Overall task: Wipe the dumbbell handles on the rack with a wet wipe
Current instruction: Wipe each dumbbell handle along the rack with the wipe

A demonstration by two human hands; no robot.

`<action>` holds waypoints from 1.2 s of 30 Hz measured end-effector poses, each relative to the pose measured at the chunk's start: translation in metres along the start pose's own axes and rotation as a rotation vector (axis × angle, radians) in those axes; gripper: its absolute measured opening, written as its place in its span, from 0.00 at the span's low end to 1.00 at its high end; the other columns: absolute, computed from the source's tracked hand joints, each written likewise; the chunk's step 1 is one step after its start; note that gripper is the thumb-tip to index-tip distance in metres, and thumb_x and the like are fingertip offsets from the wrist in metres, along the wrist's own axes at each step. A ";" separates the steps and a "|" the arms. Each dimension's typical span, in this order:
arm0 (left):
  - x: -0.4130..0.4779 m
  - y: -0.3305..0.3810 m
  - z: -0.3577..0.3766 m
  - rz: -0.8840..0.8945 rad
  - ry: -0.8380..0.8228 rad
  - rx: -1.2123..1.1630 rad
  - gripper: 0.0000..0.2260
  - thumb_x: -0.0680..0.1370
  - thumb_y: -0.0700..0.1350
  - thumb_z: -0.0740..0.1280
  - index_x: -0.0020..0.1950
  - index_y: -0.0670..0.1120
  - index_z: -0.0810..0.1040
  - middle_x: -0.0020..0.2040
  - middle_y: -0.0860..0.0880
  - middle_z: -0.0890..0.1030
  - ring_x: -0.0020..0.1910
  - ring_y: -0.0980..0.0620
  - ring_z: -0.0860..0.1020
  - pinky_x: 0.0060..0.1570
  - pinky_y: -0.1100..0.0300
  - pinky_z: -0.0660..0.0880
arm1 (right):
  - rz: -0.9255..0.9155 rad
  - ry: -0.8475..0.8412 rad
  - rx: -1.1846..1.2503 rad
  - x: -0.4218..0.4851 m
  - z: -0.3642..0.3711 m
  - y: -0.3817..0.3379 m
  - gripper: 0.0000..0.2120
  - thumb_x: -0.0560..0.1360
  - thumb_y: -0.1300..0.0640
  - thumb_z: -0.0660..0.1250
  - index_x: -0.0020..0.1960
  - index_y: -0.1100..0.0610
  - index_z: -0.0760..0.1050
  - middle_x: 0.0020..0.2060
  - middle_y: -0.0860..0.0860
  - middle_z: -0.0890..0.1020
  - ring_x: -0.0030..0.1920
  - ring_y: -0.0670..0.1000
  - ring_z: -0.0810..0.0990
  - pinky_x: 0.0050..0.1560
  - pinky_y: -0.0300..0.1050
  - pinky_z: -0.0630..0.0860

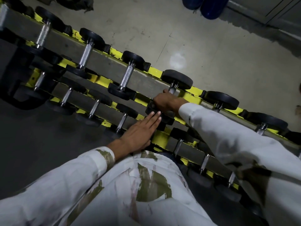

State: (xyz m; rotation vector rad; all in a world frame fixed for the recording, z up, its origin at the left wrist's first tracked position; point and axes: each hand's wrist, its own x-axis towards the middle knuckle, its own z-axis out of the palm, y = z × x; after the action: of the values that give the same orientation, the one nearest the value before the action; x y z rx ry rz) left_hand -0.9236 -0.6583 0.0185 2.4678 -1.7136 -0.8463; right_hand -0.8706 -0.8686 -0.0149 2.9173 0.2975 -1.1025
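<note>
**Both hands on one dumbbell, upper tier of the yellow rack**

From where I stand, the person leans over the rack point(155, 72), a two-tier frame with chipped yellow rails running slantwise across the grey floor point(211, 46). The right hand point(167, 100) is curled round the handle point(172, 90) of a dumbbell point(178, 78) on the upper tier. Only a short bright stretch of metal shows between the knuckles and the far black head. Whether a wipe lies inside that fist I cannot tell (the fingers cover whatever is under them).

The left hand point(140, 132) lies flat, fingers straight and close together. Its fingertips point(154, 115) rest on the near head point(168, 119) of the same dumbbell, and it holds nothing.

Both arms wear white sleeves. The left sleeve point(91, 165) has olive patches, and the right sleeve point(219, 128) crosses over the lower tier.

To the left of the held dumbbell, three more dumbbells point(127, 75) sit in their cradles on the upper tier, knurled handles bare. A row of smaller ones point(94, 106) sits on the lower tier. Another dumbbell point(219, 98) rests just to the right of the gripped one.

Two blue containers point(210, 7) stand on the floor beyond the rack, near the wall.
</note>
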 end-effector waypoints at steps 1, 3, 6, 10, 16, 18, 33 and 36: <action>0.000 0.001 0.000 -0.003 0.001 0.007 0.44 0.78 0.48 0.67 0.84 0.41 0.41 0.83 0.43 0.35 0.83 0.45 0.40 0.78 0.48 0.61 | 0.006 -0.075 0.003 0.005 -0.004 -0.002 0.11 0.81 0.52 0.59 0.58 0.53 0.77 0.60 0.56 0.81 0.64 0.57 0.77 0.69 0.56 0.61; 0.000 0.001 0.000 -0.007 0.002 0.012 0.44 0.78 0.47 0.66 0.84 0.41 0.41 0.83 0.43 0.35 0.83 0.45 0.40 0.77 0.48 0.61 | 0.001 -0.139 0.025 0.010 -0.008 -0.002 0.13 0.80 0.54 0.59 0.61 0.54 0.76 0.63 0.55 0.79 0.67 0.59 0.75 0.71 0.58 0.61; 0.000 0.002 0.001 -0.011 0.005 0.004 0.44 0.78 0.48 0.66 0.84 0.41 0.40 0.83 0.44 0.35 0.83 0.46 0.40 0.77 0.48 0.63 | -0.033 -0.050 0.011 -0.001 -0.003 0.006 0.14 0.81 0.49 0.60 0.62 0.53 0.77 0.59 0.56 0.81 0.64 0.59 0.75 0.68 0.55 0.62; 0.000 0.004 0.002 -0.012 0.020 0.000 0.44 0.78 0.48 0.67 0.84 0.41 0.40 0.83 0.44 0.34 0.83 0.46 0.39 0.76 0.48 0.64 | -0.062 0.308 0.060 -0.036 0.020 0.014 0.11 0.79 0.49 0.65 0.57 0.49 0.82 0.51 0.53 0.82 0.56 0.57 0.73 0.55 0.53 0.71; -0.002 0.003 0.000 -0.009 0.022 -0.021 0.44 0.79 0.48 0.67 0.84 0.41 0.40 0.83 0.45 0.34 0.83 0.45 0.40 0.76 0.48 0.65 | 0.270 0.527 0.665 -0.066 0.072 0.004 0.11 0.78 0.47 0.68 0.43 0.54 0.77 0.41 0.54 0.84 0.41 0.58 0.80 0.35 0.46 0.70; -0.002 0.006 -0.001 -0.019 0.014 -0.012 0.43 0.80 0.48 0.66 0.84 0.41 0.39 0.83 0.45 0.33 0.83 0.45 0.39 0.75 0.49 0.65 | 0.477 0.490 0.775 -0.059 0.080 0.001 0.12 0.76 0.46 0.70 0.40 0.54 0.77 0.39 0.54 0.83 0.39 0.58 0.79 0.35 0.45 0.68; -0.003 0.009 -0.012 -0.019 -0.038 0.038 0.45 0.81 0.50 0.67 0.83 0.41 0.37 0.82 0.44 0.30 0.83 0.45 0.37 0.72 0.52 0.68 | 0.495 0.471 1.869 -0.057 0.087 0.002 0.11 0.61 0.69 0.57 0.34 0.62 0.77 0.33 0.58 0.78 0.34 0.52 0.72 0.34 0.41 0.65; -0.003 0.007 -0.012 -0.007 -0.041 0.041 0.45 0.81 0.50 0.67 0.83 0.41 0.37 0.82 0.44 0.30 0.83 0.45 0.37 0.72 0.53 0.67 | 0.627 0.582 2.091 -0.038 0.070 0.021 0.13 0.64 0.76 0.58 0.35 0.61 0.76 0.33 0.58 0.77 0.33 0.53 0.73 0.31 0.37 0.69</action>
State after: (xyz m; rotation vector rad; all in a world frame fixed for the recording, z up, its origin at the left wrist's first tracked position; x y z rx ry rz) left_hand -0.9252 -0.6618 0.0321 2.5013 -1.7530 -0.8777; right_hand -0.9408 -0.9013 -0.0437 3.4090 -3.2698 -0.0785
